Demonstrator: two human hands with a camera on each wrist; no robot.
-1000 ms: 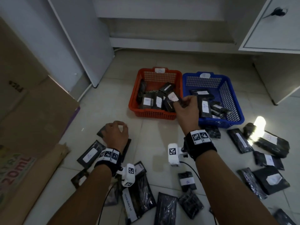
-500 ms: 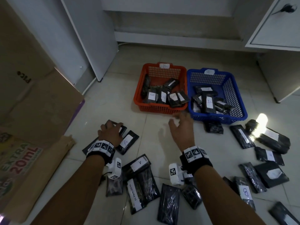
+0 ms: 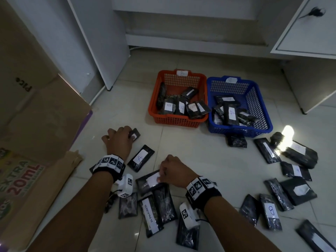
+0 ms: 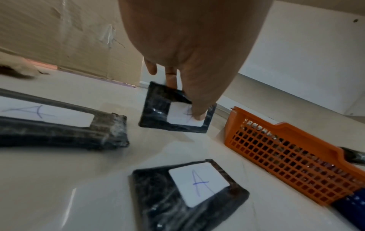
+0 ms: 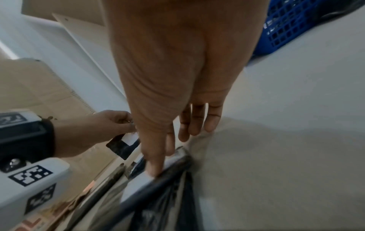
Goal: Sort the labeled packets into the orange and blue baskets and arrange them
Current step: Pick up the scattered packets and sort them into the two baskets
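Observation:
An orange basket (image 3: 177, 121) and a blue basket (image 3: 236, 130) stand side by side on the tiled floor, each holding several black packets with white labels. My left hand (image 3: 127, 135) is left of the orange basket and pinches a small black packet (image 3: 135, 135). The left wrist view shows the thumb on that packet's (image 4: 158, 109) white label and the fingers behind its far edge. My right hand (image 3: 161, 176) is nearer to me. Its thumb is on the label of another black packet (image 3: 150, 181), whose edge (image 5: 177, 157) it pinches. A packet marked A (image 3: 141, 158) lies between the hands.
Several loose black packets (image 3: 289, 180) lie scattered on the floor at the right and close to me (image 3: 154, 213). A large cardboard box (image 3: 36, 120) fills the left side. White cabinet panels (image 3: 98, 42) stand behind the baskets. A bright light spot (image 3: 287, 132) glares right of the blue basket.
My right hand drew back from the orange basket, came down toward me and took hold of a packet on the floor. My left hand reached forward and took a small packet.

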